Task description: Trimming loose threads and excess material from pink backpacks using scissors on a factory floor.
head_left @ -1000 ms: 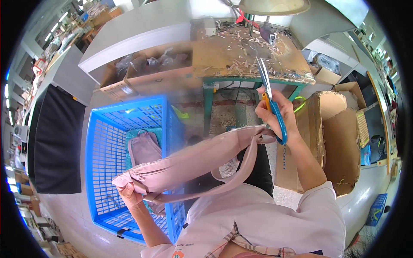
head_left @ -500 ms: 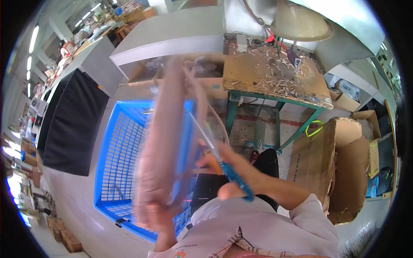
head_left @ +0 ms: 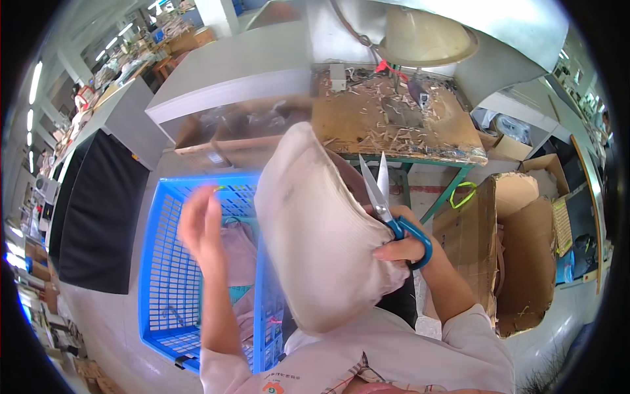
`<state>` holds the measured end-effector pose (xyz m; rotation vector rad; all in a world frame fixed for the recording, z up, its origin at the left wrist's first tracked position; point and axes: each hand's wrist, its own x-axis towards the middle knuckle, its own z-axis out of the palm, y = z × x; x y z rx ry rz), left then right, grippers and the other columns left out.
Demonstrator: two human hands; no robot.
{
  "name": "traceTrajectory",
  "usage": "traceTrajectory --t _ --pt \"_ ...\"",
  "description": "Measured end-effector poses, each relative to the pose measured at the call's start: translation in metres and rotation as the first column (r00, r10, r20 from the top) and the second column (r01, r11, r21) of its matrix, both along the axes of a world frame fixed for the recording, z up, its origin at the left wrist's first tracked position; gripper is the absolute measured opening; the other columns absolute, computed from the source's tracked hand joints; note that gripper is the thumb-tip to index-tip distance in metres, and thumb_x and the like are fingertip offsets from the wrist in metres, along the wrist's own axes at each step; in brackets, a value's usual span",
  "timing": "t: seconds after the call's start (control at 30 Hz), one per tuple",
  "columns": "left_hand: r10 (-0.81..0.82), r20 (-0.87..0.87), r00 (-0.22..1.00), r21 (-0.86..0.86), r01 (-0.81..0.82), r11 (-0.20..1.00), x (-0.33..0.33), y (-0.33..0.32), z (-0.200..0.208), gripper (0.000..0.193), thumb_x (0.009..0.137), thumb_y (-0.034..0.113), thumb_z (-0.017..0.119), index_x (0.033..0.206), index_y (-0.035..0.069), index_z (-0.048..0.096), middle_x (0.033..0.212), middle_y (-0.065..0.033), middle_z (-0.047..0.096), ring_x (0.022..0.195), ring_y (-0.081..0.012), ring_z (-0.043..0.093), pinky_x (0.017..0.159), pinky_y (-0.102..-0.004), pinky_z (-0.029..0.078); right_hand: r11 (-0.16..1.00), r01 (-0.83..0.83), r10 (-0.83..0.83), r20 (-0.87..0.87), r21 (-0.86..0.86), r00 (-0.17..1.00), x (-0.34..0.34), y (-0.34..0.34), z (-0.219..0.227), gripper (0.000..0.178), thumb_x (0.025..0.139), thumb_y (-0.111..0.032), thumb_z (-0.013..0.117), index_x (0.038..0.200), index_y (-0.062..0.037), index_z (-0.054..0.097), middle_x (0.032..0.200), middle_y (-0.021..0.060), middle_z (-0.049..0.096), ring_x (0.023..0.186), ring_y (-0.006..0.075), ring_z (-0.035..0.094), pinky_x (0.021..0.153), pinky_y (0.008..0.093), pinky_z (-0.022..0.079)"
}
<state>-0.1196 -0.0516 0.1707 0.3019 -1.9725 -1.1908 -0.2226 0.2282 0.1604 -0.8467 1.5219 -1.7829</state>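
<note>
Tabletop (head_left: pixel 335 118) of worn wood is seen ahead, carried on green legs. Blue lattice basket (head_left: pixel 268 322) is set to the left, with only part of its floor covered, so it may be judged far from full. Open cardboard box (head_left: pixel 525 262) is stood to the right; how much is held inside cannot be told. Between these two, a soft bag (head_left: pixel 315 230) is held up in front of the body, its pale side turned to view; it is outside the basket, and whether any cutting on it is finished cannot be told. Pink cloth pieces (head_left: pixel 239 253) are already laid in the basket and may be judged as done with; how many are left is not shown. Left hand (head_left: pixel 200 226) is raised over the basket, blurred, its fingers loosely parted and nothing seen gripped. Bag's edge is pinched by the fingers of the right hand (head_left: pixel 407 249), where scissors (head_left: pixel 384 209) are also gripped, blades parted and pointed upward just beside the cloth. Thin scraps (head_left: pixel 371 141) are strewn, unswept, across the tabletop.
</note>
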Motion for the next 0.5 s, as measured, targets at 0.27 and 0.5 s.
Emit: traceTrajectory --t 0.27,0.5 --pt "-0.731 0.180 0.658 0.573 0.534 0.622 -0.107 -0.060 -0.067 0.047 0.067 0.023 0.073 0.106 0.002 0.058 0.095 -0.0028 0.061 0.086 -0.0122 0.055 0.077 -0.0261 0.042 0.998 -0.037 0.038 0.015 -0.053 0.999 -0.019 0.043 -0.009 0.061 0.060 -0.021 0.071 0.111 0.0048 0.049 0.081 0.0039 0.057 0.072 0.0074 0.049 0.065 0.0211 0.039" --pt "-0.536 0.080 0.840 0.446 0.451 0.773 -0.131 -0.024 0.014 0.028 0.063 0.008 0.074 0.088 0.002 0.064 0.078 -0.0031 0.063 0.068 -0.0101 0.056 0.066 -0.0239 0.045 0.912 0.404 -0.397 0.094 -0.068 0.913 -0.044 0.075 -0.006 0.060 0.056 -0.009 0.066 0.111 0.0047 0.048 0.093 0.0099 0.058 0.081 0.0163 0.057 0.076 0.0258 0.044"
